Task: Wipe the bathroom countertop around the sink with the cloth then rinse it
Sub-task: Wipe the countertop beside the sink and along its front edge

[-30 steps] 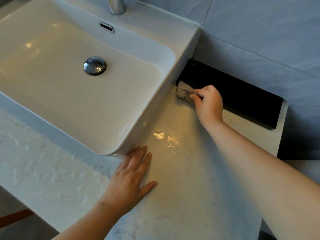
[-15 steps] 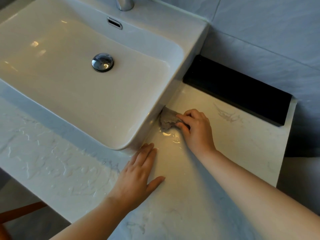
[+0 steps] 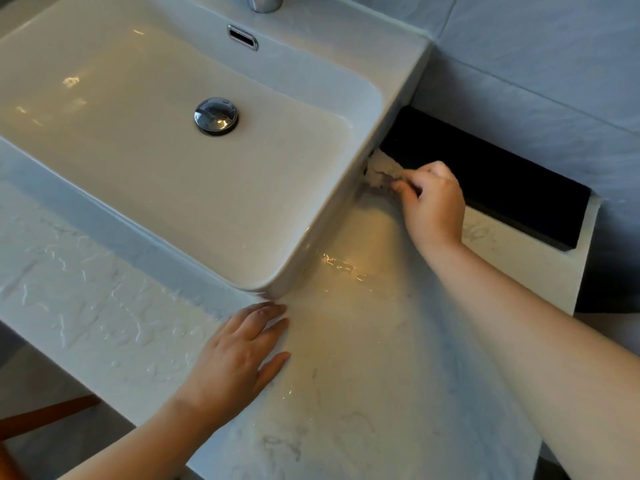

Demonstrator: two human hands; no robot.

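Now the right hand (image 3: 433,202) pinches the cloth (image 3: 380,169) far right on the desk (image 3: 363,393), against the sink (image 3: 391,98) wall, while the open left hand (image 3: 239,355) lies flat nearer, where standing water might let it slip.

Grey wall tiles (image 3: 536,57) with pale grout lines fill the upper right; below them a long black panel (image 3: 485,174) runs slantwise along the foot of the wall, and whether it is a recess or a solid strip is hard to tell; at the top edge the chrome base of a tap (image 3: 265,2) is cut off by the frame; just in front of it sits a narrow chrome-rimmed overflow slot (image 3: 242,37), and nearer still a round, shiny drain stopper (image 3: 216,116); at the lower left a reddish-brown wooden bar (image 3: 52,414) slants over a grey floor (image 3: 86,445).
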